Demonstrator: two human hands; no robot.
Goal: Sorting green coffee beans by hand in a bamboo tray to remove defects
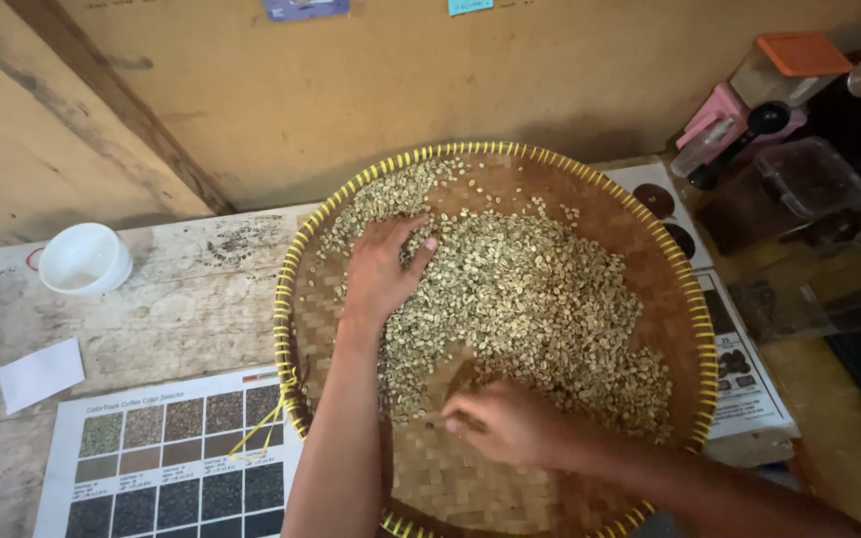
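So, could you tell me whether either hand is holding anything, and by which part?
Neither visibly grips anything: the left hand lies flat on the beans; the right hand's fingertips touch them.

You have pale green beans on a brown woven tray rimmed in yellow; beside it a white cup and a chart of green-to-black squares.

A small coffee-sorting workshop: a woven tray of pale green beans lies on a rough wooden table against a plywood wall, a bean colour chart at the table's near edge, a white cup at its left, plastic tubs at its right
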